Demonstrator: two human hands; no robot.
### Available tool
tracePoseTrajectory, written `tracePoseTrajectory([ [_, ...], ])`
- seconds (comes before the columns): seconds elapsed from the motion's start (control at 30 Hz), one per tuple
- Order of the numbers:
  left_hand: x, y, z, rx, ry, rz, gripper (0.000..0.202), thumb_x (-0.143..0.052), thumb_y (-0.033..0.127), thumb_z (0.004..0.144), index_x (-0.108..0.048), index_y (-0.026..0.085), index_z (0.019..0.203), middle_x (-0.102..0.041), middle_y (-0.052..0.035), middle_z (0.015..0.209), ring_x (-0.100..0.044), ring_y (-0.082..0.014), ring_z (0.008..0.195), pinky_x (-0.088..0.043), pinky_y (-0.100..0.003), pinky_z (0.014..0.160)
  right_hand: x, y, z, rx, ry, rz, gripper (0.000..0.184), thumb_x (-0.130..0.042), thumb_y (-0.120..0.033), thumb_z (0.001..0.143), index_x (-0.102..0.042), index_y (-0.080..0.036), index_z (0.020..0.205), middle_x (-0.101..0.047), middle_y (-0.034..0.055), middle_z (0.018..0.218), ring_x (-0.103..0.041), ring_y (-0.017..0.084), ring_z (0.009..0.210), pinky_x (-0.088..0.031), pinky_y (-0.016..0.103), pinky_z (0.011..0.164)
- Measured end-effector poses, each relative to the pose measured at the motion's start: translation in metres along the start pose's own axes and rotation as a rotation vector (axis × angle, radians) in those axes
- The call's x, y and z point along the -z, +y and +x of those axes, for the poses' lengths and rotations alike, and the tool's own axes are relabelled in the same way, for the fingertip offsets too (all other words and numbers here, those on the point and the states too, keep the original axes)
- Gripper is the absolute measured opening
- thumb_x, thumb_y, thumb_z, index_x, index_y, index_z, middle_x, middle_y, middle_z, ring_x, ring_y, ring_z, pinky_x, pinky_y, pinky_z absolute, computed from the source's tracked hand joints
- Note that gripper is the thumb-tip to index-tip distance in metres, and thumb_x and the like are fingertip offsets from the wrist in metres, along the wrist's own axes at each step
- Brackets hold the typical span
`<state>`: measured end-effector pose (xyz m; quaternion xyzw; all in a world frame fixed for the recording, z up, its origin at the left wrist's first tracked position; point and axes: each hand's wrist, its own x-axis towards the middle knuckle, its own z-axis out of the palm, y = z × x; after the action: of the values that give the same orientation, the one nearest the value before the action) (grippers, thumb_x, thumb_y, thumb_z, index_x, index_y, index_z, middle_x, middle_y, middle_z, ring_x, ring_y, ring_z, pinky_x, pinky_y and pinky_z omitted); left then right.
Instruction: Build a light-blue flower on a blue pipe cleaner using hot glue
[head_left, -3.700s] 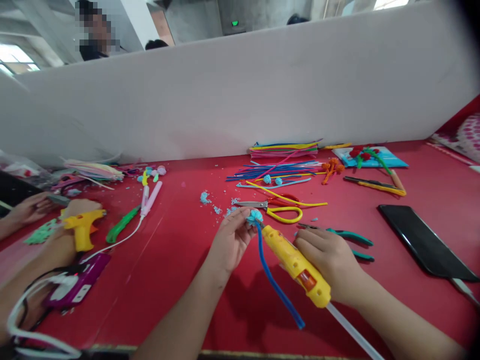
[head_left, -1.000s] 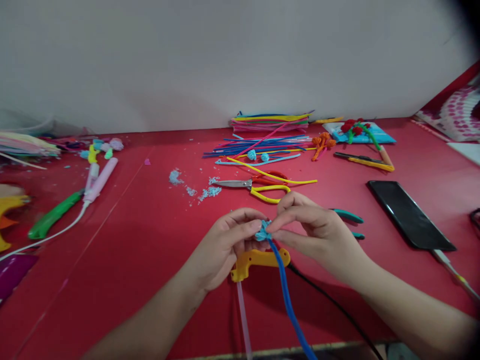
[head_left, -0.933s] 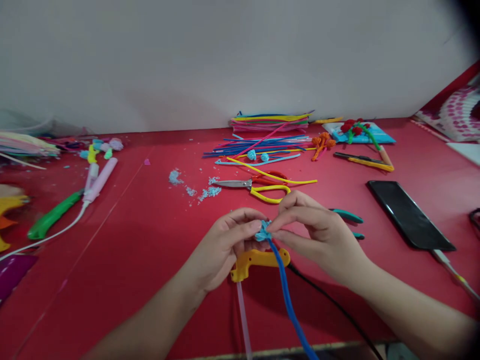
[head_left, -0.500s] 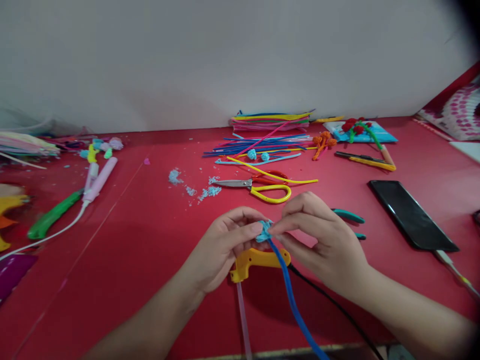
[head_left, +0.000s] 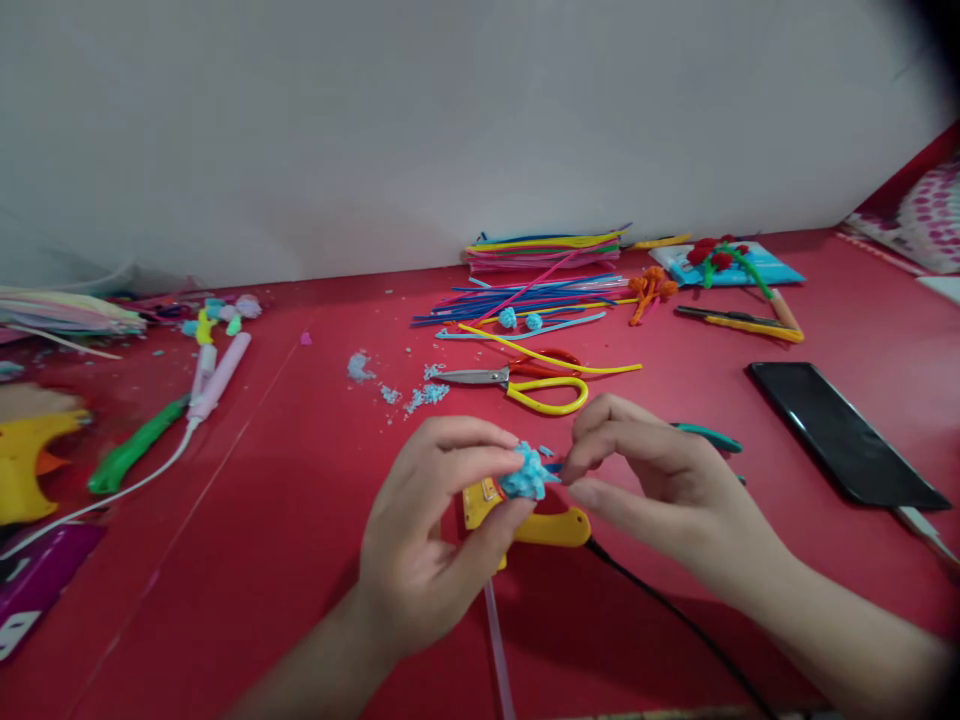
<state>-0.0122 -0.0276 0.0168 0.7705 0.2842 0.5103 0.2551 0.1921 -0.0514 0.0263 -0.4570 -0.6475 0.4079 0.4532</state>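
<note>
In the head view, my left hand (head_left: 439,510) pinches a small light blue fuzzy flower (head_left: 527,474) of pipe cleaner between thumb and fingers. Its pointed petals face up and to the right. A short piece of dark blue pipe cleaner (head_left: 553,468) shows between the flower and the fingertips of my right hand (head_left: 652,475), which are closed on it. My right fingers hide the rest of that stem. Beneath both hands lies a yellow hot glue gun (head_left: 555,527) with a clear glue stick (head_left: 496,640) sticking out toward me.
Scissors (head_left: 551,393) lie beyond my hands, beside blue fuzz clippings (head_left: 427,397). Bundled pipe cleaners (head_left: 544,255) sit at the wall. A phone (head_left: 840,430) and green-handled pliers (head_left: 709,436) are right; a pink curling-iron-like tool (head_left: 221,378) with a cable is left.
The flower has turned in my left hand, so its petals now show. The long blue stem that hung toward me has swung behind my right hand. The view has shifted slightly.
</note>
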Motion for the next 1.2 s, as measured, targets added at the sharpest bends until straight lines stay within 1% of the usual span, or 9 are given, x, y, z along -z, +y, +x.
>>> tracePoseTrajectory([
  [0.07,-0.001,0.000,-0.002,-0.090,-0.021,0.081,0.039,-0.069,-0.002,0.073,-0.064,0.019,0.105,-0.063,-0.0058,0.104,-0.061,-0.0165,0.095,-0.053,-0.028,0.079,-0.002,-0.001,0.001,-0.054,-0.006,0.054,0.004,-0.068,-0.020,0.080,-0.066,-0.022,0.077,-0.056,-0.0005,0.082,-0.054,0.014,0.082,-0.044,0.028,0.075],
  [0.13,-0.003,-0.002,-0.003,-0.115,-0.050,0.102,0.038,-0.069,-0.002,0.073,-0.064,0.017,0.105,-0.063,-0.0064,0.104,-0.061,-0.0165,0.095,-0.053,-0.028,0.078,-0.003,-0.001,0.002,-0.079,0.001,0.073,0.004,-0.069,-0.019,0.079,-0.067,-0.022,0.076,-0.057,-0.0006,0.082,-0.055,0.014,0.080,-0.044,0.028,0.075],
  [0.3,-0.007,-0.004,-0.004,-0.077,-0.049,0.132,0.037,-0.069,0.001,0.075,-0.063,0.020,0.106,-0.062,-0.0059,0.104,-0.061,-0.0172,0.094,-0.053,-0.030,0.078,-0.004,-0.002,0.004,-0.105,0.021,0.060,0.007,-0.067,-0.014,0.075,-0.067,-0.020,0.072,-0.059,0.0000,0.076,-0.055,0.014,0.075,-0.044,0.029,0.071],
  [0.43,-0.008,-0.003,-0.004,-0.087,-0.028,0.159,0.035,-0.068,0.003,0.076,-0.063,0.022,0.105,-0.064,-0.0058,0.101,-0.061,-0.0183,0.093,-0.054,-0.031,0.074,-0.004,-0.002,0.005,-0.145,0.003,0.049,0.008,-0.066,-0.014,0.074,-0.067,-0.020,0.070,-0.059,-0.0004,0.076,-0.055,0.014,0.074,-0.045,0.029,0.070],
  [0.6,-0.008,-0.002,-0.003,-0.101,-0.042,0.157,0.034,-0.068,0.001,0.075,-0.064,0.020,0.103,-0.064,-0.0058,0.100,-0.062,-0.0171,0.091,-0.054,-0.029,0.075,-0.004,0.001,0.005,-0.186,-0.017,0.094,0.008,-0.066,-0.015,0.076,-0.066,-0.020,0.070,-0.058,-0.0017,0.077,-0.055,0.013,0.075,-0.044,0.028,0.072],
  [0.77,-0.009,-0.003,-0.004,-0.074,-0.047,0.156,0.034,-0.068,0.001,0.075,-0.064,0.020,0.103,-0.064,-0.0056,0.100,-0.062,-0.0169,0.091,-0.053,-0.029,0.075,-0.004,0.002,0.005,-0.187,-0.019,0.111,0.008,-0.066,-0.015,0.076,-0.066,-0.020,0.070,-0.058,-0.0008,0.078,-0.055,0.014,0.077,-0.044,0.028,0.072],
  [1.0,-0.010,-0.002,-0.005,-0.070,-0.040,0.160,0.033,-0.068,0.003,0.076,-0.064,0.022,0.102,-0.065,-0.0057,0.099,-0.063,-0.0181,0.090,-0.055,-0.030,0.073,-0.005,0.002,0.005,-0.190,-0.025,0.131,0.009,-0.064,-0.014,0.076,-0.065,-0.020,0.070,-0.057,-0.0011,0.077,-0.054,0.013,0.076,-0.044,0.028,0.072],
  [1.2,-0.011,-0.003,-0.005,-0.078,-0.041,0.141,0.034,-0.067,0.001,0.075,-0.064,0.021,0.103,-0.064,-0.0059,0.099,-0.062,-0.0179,0.091,-0.054,-0.031,0.076,-0.003,0.004,0.006,-0.182,-0.027,0.121,0.008,-0.064,-0.015,0.077,-0.065,-0.020,0.070,-0.057,-0.0004,0.078,-0.054,0.014,0.077,-0.044,0.027,0.072],
])
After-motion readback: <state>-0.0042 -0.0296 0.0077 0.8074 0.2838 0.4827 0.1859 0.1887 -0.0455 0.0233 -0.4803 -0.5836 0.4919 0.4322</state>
